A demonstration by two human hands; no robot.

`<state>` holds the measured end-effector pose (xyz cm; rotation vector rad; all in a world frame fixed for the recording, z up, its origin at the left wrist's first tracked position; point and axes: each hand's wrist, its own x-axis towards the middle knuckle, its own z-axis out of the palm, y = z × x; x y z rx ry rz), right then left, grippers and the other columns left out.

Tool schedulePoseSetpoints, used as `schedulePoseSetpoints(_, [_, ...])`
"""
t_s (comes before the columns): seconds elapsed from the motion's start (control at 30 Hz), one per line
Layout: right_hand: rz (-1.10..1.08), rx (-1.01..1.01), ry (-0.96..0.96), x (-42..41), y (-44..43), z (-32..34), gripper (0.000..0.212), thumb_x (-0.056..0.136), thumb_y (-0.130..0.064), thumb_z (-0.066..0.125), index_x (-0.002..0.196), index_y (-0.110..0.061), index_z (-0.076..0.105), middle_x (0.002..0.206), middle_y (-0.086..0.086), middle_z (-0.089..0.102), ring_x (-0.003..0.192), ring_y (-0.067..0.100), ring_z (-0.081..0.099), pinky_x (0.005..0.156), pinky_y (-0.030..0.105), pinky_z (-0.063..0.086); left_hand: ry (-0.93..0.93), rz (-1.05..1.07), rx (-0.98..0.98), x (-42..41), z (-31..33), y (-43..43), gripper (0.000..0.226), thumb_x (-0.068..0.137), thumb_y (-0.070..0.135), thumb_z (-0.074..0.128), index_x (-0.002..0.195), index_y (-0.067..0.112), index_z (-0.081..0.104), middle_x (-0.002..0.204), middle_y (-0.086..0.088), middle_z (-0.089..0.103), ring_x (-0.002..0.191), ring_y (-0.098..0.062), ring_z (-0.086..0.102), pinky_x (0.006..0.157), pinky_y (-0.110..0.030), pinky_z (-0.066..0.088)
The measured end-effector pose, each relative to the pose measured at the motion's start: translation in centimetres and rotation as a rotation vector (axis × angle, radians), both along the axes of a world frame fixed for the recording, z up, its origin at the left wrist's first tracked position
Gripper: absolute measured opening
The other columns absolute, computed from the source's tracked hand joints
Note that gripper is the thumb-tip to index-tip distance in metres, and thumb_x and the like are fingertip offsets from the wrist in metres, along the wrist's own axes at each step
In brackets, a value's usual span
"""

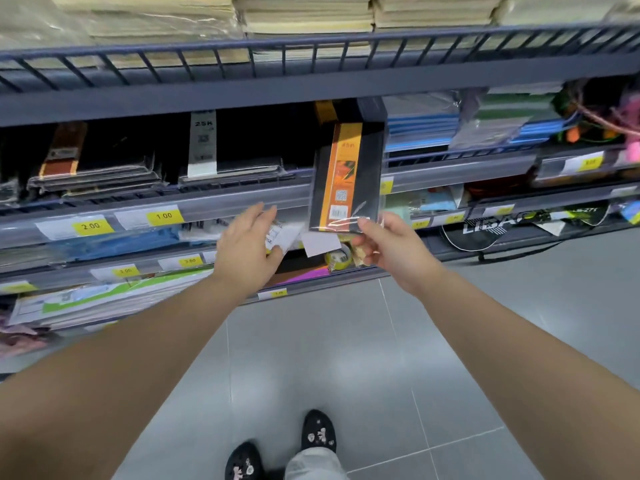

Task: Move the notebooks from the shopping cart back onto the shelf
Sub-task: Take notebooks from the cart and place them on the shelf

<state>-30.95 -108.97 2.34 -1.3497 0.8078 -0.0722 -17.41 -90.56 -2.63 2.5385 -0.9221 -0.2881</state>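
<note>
At the middle left of the frame, wrapped dark notebooks (93, 178) lie stacked on the shelf (207, 199). The left hand (247, 251) hovers at the shelf's front rail, fingers loosely spread and apparently holding nothing. Right of centre, the right hand (391, 254) pinches the bottom edge of a black orange-banded notebook (346, 178), held upright before the shelf opening. That grip is only on slippery wrap, so the notebook could slide free to the floor (311, 358) or snag on the rail.
</note>
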Motion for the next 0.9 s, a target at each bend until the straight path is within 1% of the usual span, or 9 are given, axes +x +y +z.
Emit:
schedulePoseSetpoints(0.07, [-0.002,0.004,0.009,1.3,-1.4,-0.1,0.011,0.095,-0.022,0.055,0.089,-0.013,0.052,0.074,0.003,0.061,0.055,0.01,0.045,0.054,0.022,0.046,-0.087,-0.078,0.277,1.2,-0.8,-0.2,0.086,0.088,0.034,0.059,0.153,0.018,0.005,0.161,-0.009,-0.002,0.148,-0.029,-0.001,0.118,-0.046,0.011])
schedulePoseSetpoints(0.13, [0.014,0.002,0.02,2.9,-2.8,-0.3,0.009,0.095,-0.023,0.056,0.089,-0.015,0.054,0.073,0.001,0.059,0.054,0.009,0.044,0.054,0.022,0.046,-0.137,-0.08,0.469,2.1,-1.2,-1.0,0.099,0.088,0.042,0.057,0.151,0.017,-0.015,0.157,-0.009,-0.023,0.146,-0.029,-0.016,0.118,-0.048,0.001])
schedulePoseSetpoints(0.27, [0.01,0.004,0.024,5.8,-4.8,0.2,0.008,0.094,-0.023,0.057,0.097,-0.016,0.057,0.07,-0.002,0.055,0.055,0.007,0.045,0.052,0.018,0.046,-0.22,-0.086,0.677,2.4,-2.3,-1.8,0.109,0.087,0.055,0.053,0.144,0.014,-0.03,0.15,-0.015,-0.037,0.144,-0.03,-0.022,0.117,-0.05,-0.002])
schedulePoseSetpoints(0.43, [-0.262,0.164,0.035,8.8,-5.2,0.5,0.013,0.09,-0.025,0.062,0.09,-0.014,0.056,0.068,-0.001,0.054,0.055,0.005,0.044,0.053,0.014,0.046,-0.22,-0.086,0.737,2.5,-2.8,-2.0,0.109,0.087,0.048,0.055,0.143,0.014,-0.032,0.149,-0.016,-0.038,0.143,-0.031,-0.025,0.118,-0.047,0.0])
schedulePoseSetpoints(0.57, [-0.491,0.364,-0.063,9.0,-4.6,-0.5,0.016,0.084,-0.02,0.071,0.095,-0.01,0.063,0.075,-0.001,0.063,0.061,0.004,0.057,0.055,0.012,0.05,-0.227,-0.096,0.746,2.6,-2.7,-1.8,0.111,0.086,0.047,0.057,0.144,0.015,-0.032,0.149,-0.016,-0.038,0.143,-0.031,-0.024,0.119,-0.046,0.001])
schedulePoseSetpoints(0.63, [-0.493,0.318,-0.104,8.6,-4.4,-1.0,0.014,0.085,-0.015,0.07,0.094,-0.007,0.062,0.078,0.0,0.065,0.068,0.005,0.06,0.062,0.014,0.053,-0.217,-0.091,0.744,2.5,-2.8,-1.9,0.11,0.086,0.047,0.056,0.144,0.015,-0.031,0.149,-0.016,-0.039,0.143,-0.031,-0.025,0.119,-0.045,0.001])
schedulePoseSetpoints(0.7, [-0.48,0.198,-0.089,8.4,-4.1,-1.2,0.011,0.086,-0.015,0.069,0.086,-0.009,0.06,0.077,0.0,0.065,0.068,0.007,0.058,0.068,0.016,0.054,-0.207,-0.081,0.742,2.4,-2.9,-2.1,0.107,0.087,0.046,0.055,0.144,0.015,-0.031,0.149,-0.016,-0.039,0.143,-0.032,-0.025,0.119,-0.045,0.001])
schedulePoseSetpoints(0.77, [-0.491,0.1,-0.079,8.8,-4.0,-1.3,0.012,0.086,-0.016,0.069,0.08,-0.013,0.059,0.078,0.001,0.065,0.067,0.007,0.057,0.066,0.017,0.053,-0.2,-0.078,0.731,2.3,-3.0,-2.1,0.106,0.088,0.044,0.054,0.144,0.015,-0.031,0.149,-0.016,-0.039,0.143,-0.032,-0.025,0.119,-0.044,0.0])
schedulePoseSetpoints(0.9, [-0.564,0.083,-0.083,9.8,-4.3,-1.7,0.017,0.085,-0.02,0.069,0.084,-0.014,0.054,0.081,0.004,0.065,0.065,0.009,0.057,0.062,0.019,0.052,-0.194,-0.085,0.726,2.5,-3.1,-2.0,0.108,0.086,0.042,0.056,0.144,0.016,-0.032,0.148,-0.016,-0.041,0.142,-0.032,-0.026,0.119,-0.043,-0.001])
